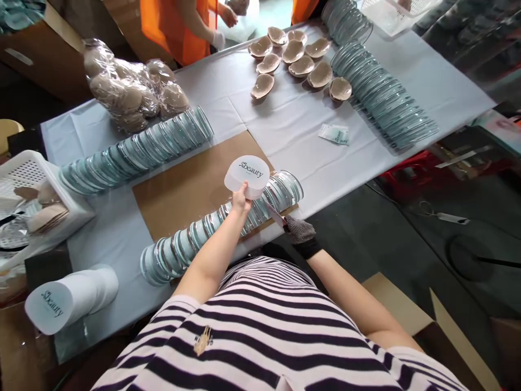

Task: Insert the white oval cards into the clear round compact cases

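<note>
My left hand [241, 200] grips a thick stack of white printed cards [249, 172] with rounded edges, thumb on top; the upper one reads "Sbeauty". The stack hovers over the near row of clear plastic cases [191, 239], which lie on their sides with pale blue-green inside. My right hand [299, 231], in a striped glove with a dark cuff, is closed at the right end of this row. From its fingers a thin flat piece [273, 214] points toward the cases; its kind is unclear. Under the row lies a brown cardboard sheet [183, 190].
Another case row [134, 155] lies beyond the cardboard, beside bagged beige cups [130, 89]. More cups [293, 51], a small sachet [334, 134] and clear cases [386, 98] are farther off. White cards [73, 296] and a basket [69, 201] stand left. A person in orange [175, 27] works opposite.
</note>
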`<state>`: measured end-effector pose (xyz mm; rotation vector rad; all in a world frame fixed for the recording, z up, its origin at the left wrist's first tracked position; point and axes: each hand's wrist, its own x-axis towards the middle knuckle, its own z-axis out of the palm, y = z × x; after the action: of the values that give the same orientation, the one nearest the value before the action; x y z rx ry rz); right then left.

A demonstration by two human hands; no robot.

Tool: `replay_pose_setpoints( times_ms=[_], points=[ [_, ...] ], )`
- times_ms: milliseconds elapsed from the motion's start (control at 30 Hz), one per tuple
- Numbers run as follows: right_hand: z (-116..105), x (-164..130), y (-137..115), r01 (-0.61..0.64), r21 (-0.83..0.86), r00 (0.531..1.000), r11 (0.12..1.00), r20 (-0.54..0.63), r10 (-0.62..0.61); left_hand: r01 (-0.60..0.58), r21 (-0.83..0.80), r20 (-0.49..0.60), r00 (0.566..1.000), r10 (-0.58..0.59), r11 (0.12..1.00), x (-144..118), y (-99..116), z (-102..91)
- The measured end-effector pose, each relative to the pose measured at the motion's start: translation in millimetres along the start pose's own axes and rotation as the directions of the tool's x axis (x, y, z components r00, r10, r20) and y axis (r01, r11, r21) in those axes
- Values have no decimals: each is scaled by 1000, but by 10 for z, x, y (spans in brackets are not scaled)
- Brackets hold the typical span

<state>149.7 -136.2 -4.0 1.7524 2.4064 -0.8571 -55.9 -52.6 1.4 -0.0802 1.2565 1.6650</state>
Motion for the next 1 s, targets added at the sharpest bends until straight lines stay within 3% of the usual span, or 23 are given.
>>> replay_pose_setpoints(
  times_ms=[167, 333, 500, 633, 800, 933, 967, 1000],
  points=[
    [-132, 424, -263, -71, -26, 990, 997, 123, 74, -7, 24, -4, 1000, 8, 1000, 21, -17, 12],
    [-200, 390, -212, -99, -44, 992, 994, 69, 102, 9, 12, 5, 1000, -9, 1000, 8, -21, 22],
    [-16, 587, -279, -65, 142, 995, 988, 79, 55, -12, 10, 15, 1000, 11, 1000, 5, -21, 13],
    [157, 724, -257, -111, 291, 988, 950, 133, 74, -28, 19, 30, 999, 27, 999, 22, -8, 7],
    [216, 707, -195, -172, 581, 965, 795, 262, 17, -59, 13, 45, 997, 58, 998, 33, -43, 13],
    [136, 735, -171, -345, 833, 890, 432, 437, -133, -91, 24, 51, 995, 89, 996, 49, -108, 11],
    [77, 759, -146, -403, 816, 854, 415, 498, -150, -98, 30, 52, 994, 97, 995, 53, -121, 12],
    [-1, 796, -112, -423, 771, 832, 476, 538, -132, -108, 34, 52, 993, 106, 994, 55, -131, 15]
  ],
)
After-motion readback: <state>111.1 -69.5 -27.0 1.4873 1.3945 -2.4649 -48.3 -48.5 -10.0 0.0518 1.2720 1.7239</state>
